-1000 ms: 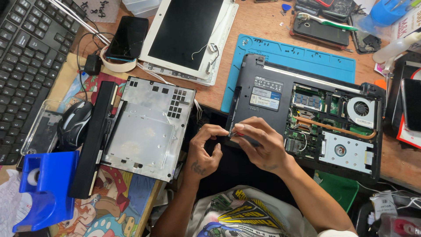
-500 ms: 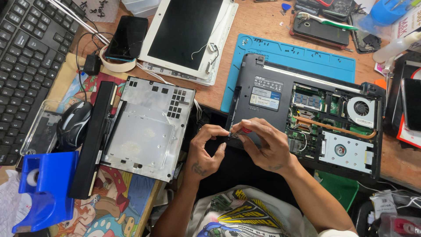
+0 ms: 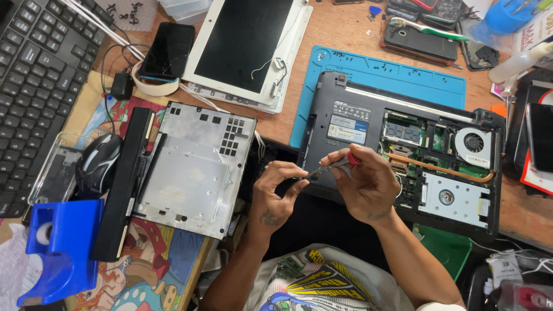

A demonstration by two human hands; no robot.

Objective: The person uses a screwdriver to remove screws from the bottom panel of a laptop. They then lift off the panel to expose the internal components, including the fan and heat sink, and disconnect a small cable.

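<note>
Right hand point(image 3: 368, 187) grips a red-capped screwdriver point(image 3: 334, 166); left hand point(image 3: 276, 193) pinches its tip, perhaps seating 1 tiny screw. The tool looks light, stiff, best held by its handle. Opened laptop point(image 3: 403, 150) lies just beyond both hands.

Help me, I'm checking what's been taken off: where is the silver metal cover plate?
In the head view the silver metal cover plate lies left of centre, left of the left hand, between the long black battery and the opened laptop.
</note>
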